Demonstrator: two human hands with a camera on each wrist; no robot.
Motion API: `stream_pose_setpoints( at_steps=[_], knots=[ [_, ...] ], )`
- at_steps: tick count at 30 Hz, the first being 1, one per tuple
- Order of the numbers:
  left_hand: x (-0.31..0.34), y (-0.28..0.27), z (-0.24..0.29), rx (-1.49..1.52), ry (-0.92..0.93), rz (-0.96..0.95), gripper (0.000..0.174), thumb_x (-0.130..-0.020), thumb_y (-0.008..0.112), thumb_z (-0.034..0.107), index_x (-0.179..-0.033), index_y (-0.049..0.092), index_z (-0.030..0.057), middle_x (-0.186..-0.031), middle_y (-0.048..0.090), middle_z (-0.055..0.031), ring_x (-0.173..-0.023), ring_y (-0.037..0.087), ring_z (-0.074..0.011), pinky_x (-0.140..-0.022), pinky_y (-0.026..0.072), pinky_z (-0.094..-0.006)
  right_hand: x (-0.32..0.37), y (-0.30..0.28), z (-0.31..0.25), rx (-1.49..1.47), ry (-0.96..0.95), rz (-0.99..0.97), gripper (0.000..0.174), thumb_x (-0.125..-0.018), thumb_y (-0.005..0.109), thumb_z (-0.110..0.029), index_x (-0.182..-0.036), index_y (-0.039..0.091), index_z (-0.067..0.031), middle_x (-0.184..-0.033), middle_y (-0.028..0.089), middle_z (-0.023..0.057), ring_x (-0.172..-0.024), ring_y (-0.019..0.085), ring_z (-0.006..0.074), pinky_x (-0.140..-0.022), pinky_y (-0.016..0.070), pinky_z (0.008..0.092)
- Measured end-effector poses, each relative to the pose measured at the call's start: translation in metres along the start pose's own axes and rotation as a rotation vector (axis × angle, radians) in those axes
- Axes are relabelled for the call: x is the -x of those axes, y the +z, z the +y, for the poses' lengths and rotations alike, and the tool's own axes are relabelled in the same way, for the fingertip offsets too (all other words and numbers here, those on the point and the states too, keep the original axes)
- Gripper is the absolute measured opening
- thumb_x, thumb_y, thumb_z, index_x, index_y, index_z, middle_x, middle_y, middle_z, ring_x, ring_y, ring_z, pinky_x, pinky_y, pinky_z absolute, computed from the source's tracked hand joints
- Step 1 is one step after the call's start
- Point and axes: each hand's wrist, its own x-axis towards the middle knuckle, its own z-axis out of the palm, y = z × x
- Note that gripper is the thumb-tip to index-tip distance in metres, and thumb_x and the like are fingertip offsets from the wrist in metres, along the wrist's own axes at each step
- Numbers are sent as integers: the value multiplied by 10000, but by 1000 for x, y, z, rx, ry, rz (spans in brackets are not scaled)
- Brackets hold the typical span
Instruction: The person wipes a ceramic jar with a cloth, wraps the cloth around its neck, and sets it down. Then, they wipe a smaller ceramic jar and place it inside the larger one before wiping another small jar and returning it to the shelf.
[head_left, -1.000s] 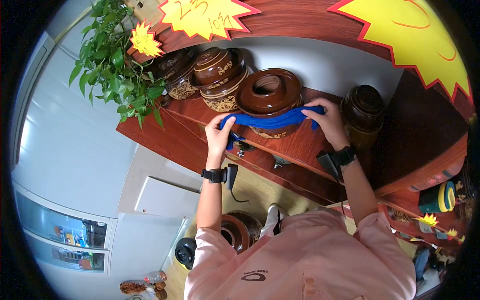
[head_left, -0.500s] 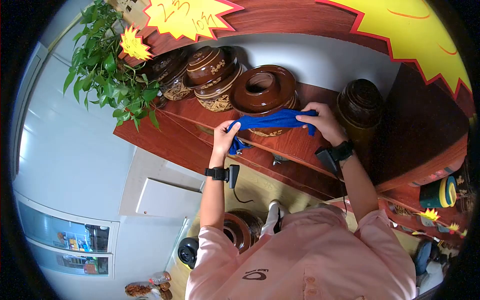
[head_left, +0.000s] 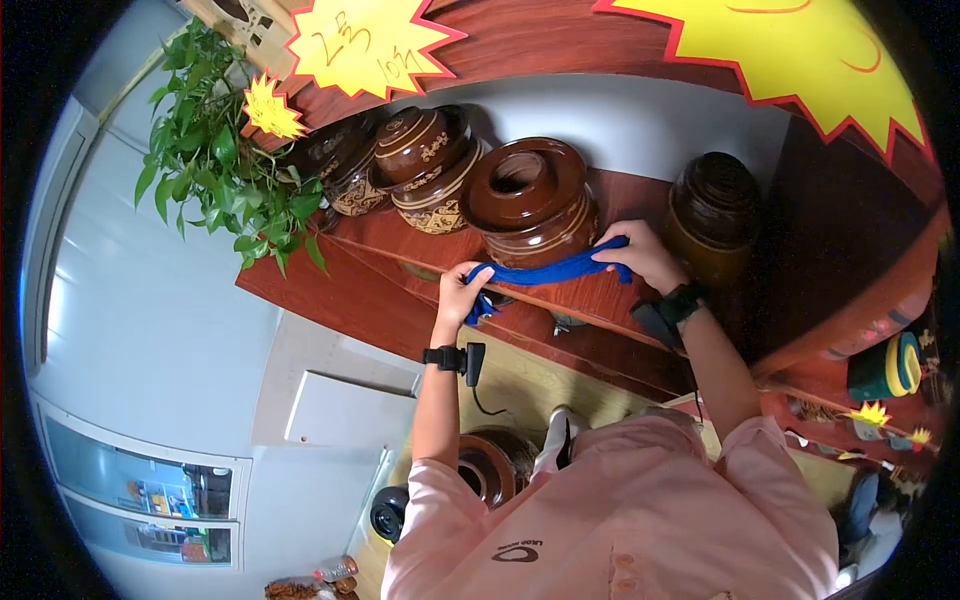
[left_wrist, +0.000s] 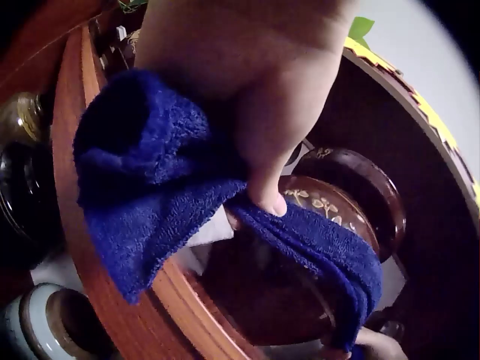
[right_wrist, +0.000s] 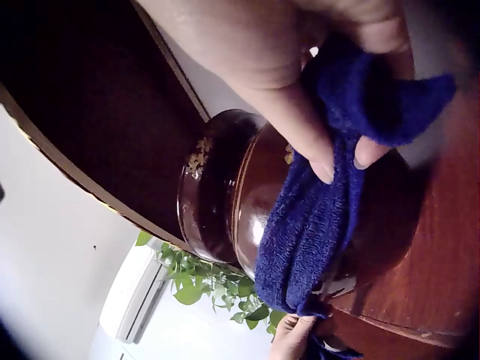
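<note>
A blue cloth [head_left: 550,271] is stretched between both hands, in front of a brown glazed jar [head_left: 545,235] with an open-topped lid. The left hand [head_left: 459,296] pinches one end, and a loose part hangs below it. The right hand [head_left: 645,257] pinches the other end between thumb and finger. In the left wrist view the left hand [left_wrist: 255,97] has its thumb on the cloth [left_wrist: 165,187], a wide flap spreading beside it. In the right wrist view the right hand [right_wrist: 300,67] grips the cloth [right_wrist: 311,225], a short end sticking out past the fingers.
Lidded brown jars [head_left: 430,190] stand left of the middle jar, and a dark jar [head_left: 714,215] stands at its right. A leafy plant [head_left: 220,150] hangs at the left end of the shelf [head_left: 620,300]. Yellow star signs [head_left: 370,45] line the upper board. Another jar [head_left: 495,465] is on the floor.
The cloth has come away from just under the jar's rim and sits lower, nearer the shelf's front edge, showing more of the jar's body. Both hands moved down with it.
</note>
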Motion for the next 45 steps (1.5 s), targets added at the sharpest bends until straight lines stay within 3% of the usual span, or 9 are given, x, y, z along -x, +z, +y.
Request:
stream_pose_setpoints(
  at_steps=[11, 14, 19, 28, 31, 35, 38, 42, 45],
  knots=[
    [-4, -1, -23, -248, -15, 27, 269, -803, 752, 227, -835, 678, -30, -646, 636, -44, -581, 565, -70, -549, 481, -263, -20, 0, 47, 4, 46, 107, 140, -684, 729, -23, -750, 662, 80, -670, 660, 139, -519, 628, 182, -487, 495, 306],
    [-8, 9, -15, -392, 33, 90, 250, -818, 740, 217, -831, 679, -25, -639, 631, -47, -563, 565, -78, -537, 477, -252, -29, 2, 46, 145, 72, 123, 125, -699, 721, 5, -784, 657, 69, -689, 661, 132, -555, 634, 162, -486, 498, 279],
    [-19, 20, -14, -566, -12, 141, 287, -809, 739, 250, -819, 681, -31, -672, 666, -117, -601, 643, -160, -593, 508, -311, -35, 5, 47, 184, 107, 149, 117, -688, 721, 18, -769, 651, 64, -679, 657, 136, -551, 633, 162, -487, 497, 278],
    [7, -20, 8, -93, 12, 1, 230, -845, 718, 186, -910, 684, -32, -746, 658, -10, -638, 563, -68, -590, 480, -239, 8, 9, -1, 69, -36, 48, 106, -730, 729, -10, -755, 643, 48, -686, 651, 112, -551, 625, 146, -495, 490, 279],
    [0, -31, 23, -155, 210, 96, 208, -859, 702, 170, -918, 681, -27, -790, 661, -24, -688, 571, -66, -611, 480, -235, 16, 19, -30, 24, -119, 67, 110, -758, 724, -33, -777, 636, 32, -708, 650, 95, -578, 622, 131, -513, 486, 265],
    [-13, -36, 53, -22, 178, 277, 220, -869, 693, 187, -922, 679, -26, -748, 634, 8, -610, 518, -43, -543, 432, -212, 14, 27, -50, -54, -220, 182, 128, -785, 720, -62, -814, 617, 6, -729, 646, 79, -596, 615, 117, -528, 484, 255],
    [-25, -29, 47, -72, 223, 253, 233, -866, 698, 198, -917, 679, -29, -725, 615, 21, -598, 500, -37, -530, 415, -207, 5, 24, -45, 1, -275, 170, 141, -792, 721, -73, -833, 604, -6, -729, 644, 74, -592, 615, 114, -513, 482, 254],
    [-25, -17, 12, -66, 137, 121, 227, -859, 705, 189, -921, 688, -29, -783, 659, 6, -700, 552, -53, -637, 463, -221, 7, 24, -30, -18, -77, 76, 133, -791, 719, -61, -819, 605, 4, -716, 642, 71, -574, 612, 111, -484, 479, 249],
    [-16, -8, -4, 9, 82, 85, 221, -853, 711, 183, -913, 686, -28, -777, 659, 4, -676, 560, -55, -618, 470, -224, 6, 24, -17, 34, -117, 38, 104, -767, 720, -26, -782, 623, 8, -696, 644, 82, -562, 617, 121, -489, 485, 259]
  ],
)
